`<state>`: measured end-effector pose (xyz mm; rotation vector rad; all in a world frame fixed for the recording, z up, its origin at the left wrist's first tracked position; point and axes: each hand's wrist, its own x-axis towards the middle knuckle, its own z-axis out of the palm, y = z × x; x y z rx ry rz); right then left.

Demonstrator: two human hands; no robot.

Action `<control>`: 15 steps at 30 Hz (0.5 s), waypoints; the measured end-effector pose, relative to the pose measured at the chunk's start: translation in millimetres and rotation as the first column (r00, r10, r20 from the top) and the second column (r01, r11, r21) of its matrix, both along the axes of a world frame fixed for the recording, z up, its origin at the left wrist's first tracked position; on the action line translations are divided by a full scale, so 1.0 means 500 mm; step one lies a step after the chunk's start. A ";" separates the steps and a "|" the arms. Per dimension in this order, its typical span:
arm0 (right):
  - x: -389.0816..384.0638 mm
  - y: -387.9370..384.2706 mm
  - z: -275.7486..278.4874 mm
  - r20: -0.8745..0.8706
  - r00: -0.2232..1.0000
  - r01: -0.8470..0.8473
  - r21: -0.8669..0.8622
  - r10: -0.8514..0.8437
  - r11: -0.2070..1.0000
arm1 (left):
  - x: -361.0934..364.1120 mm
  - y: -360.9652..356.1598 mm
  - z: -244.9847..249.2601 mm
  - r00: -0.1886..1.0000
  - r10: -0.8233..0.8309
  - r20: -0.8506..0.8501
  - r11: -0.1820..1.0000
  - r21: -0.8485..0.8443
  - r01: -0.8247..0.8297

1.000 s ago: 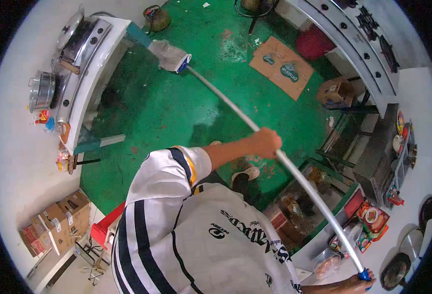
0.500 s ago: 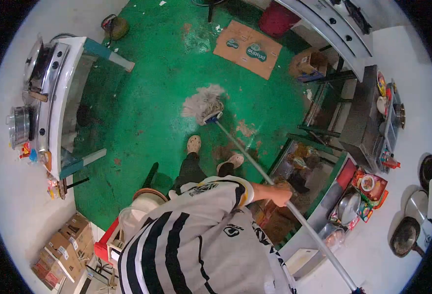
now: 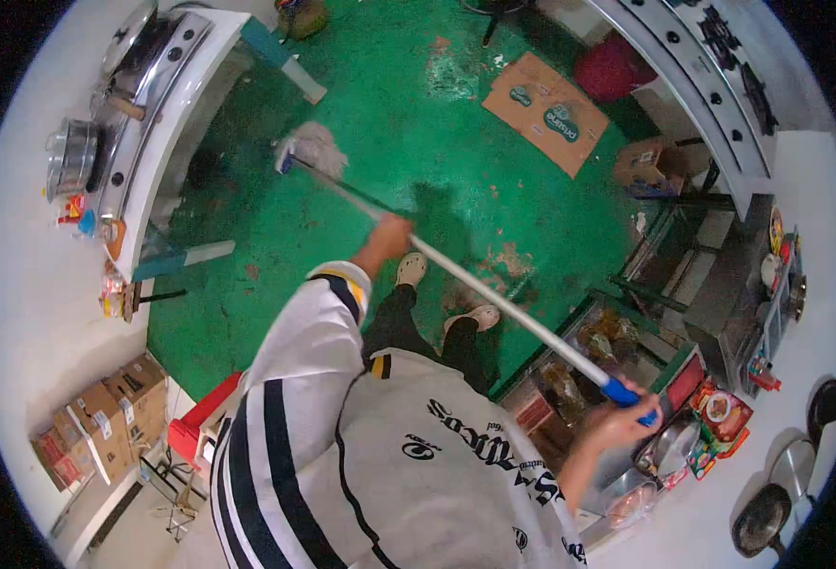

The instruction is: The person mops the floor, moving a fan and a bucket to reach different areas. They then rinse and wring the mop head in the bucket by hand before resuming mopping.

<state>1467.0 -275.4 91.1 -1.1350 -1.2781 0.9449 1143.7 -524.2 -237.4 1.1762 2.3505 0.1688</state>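
Note:
A mop with a grey-white string head lies against the green floor, close to the left stove table. Its pale pole runs down to the right across my body. My left hand is closed around the upper-middle part of the pole. At the pole's end, my right hand grips the blue handle, beside the low shelf of bags and pans. My feet in light clogs stand on the floor below the pole.
Flattened cardboard lies on the floor ahead, near a red tub and an open box. The left stove table has legs reaching the floor. Stacked boxes and a red stool stand at the lower left.
The mop head has swept left toward the stove table. My left arm now reaches forward along the pole, and my right hand has come into view on the blue handle. The view has shifted.

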 end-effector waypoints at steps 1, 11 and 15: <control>-0.048 -0.038 0.009 -0.148 0.985 -0.096 -0.045 0.088 0.994 | -0.027 -0.028 0.017 1.000 0.012 -0.014 0.986 -0.164 -0.014; 0.366 0.172 0.274 0.583 0.763 0.128 0.287 -0.279 0.949 | 0.332 0.258 0.086 0.935 -0.314 0.165 0.900 0.365 0.238; 0.312 0.103 0.529 0.274 0.873 0.232 0.495 -0.404 0.837 | 0.497 0.387 0.321 0.819 -0.466 0.335 0.801 0.553 0.230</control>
